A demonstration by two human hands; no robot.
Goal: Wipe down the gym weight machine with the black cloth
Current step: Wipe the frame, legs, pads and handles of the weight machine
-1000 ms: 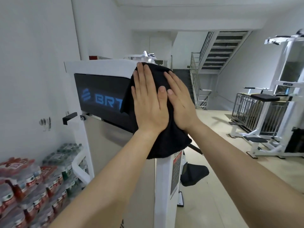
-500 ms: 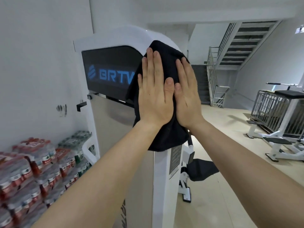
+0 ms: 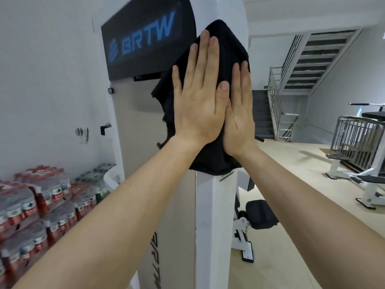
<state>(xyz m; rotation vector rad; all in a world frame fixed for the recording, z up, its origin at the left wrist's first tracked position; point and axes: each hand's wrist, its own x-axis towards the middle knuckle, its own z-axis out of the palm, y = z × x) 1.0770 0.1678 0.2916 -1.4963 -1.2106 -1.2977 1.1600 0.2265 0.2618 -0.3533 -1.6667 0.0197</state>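
The white weight machine (image 3: 177, 215) stands right in front of me, with a black panel lettered BRTW (image 3: 145, 44) near its top. A black cloth (image 3: 227, 49) is draped over the machine's front corner, just below the panel's right end. My left hand (image 3: 198, 101) presses flat on the cloth with straight fingers. My right hand (image 3: 239, 113) presses flat beside it on the corner's right face, its thumb side against my left hand. The cloth's lower edge hangs below both wrists.
Shrink-wrapped packs of bottles (image 3: 41, 205) are stacked against the wall at the lower left. The machine's black seat pad (image 3: 260, 213) sits low to the right. A white bench machine (image 3: 358, 163) and a metal staircase (image 3: 312, 65) stand further right across the beige floor.
The view has moved closer to the machine and lower. Both hands and the cloth have slid down from the top edge to just below the black panel.
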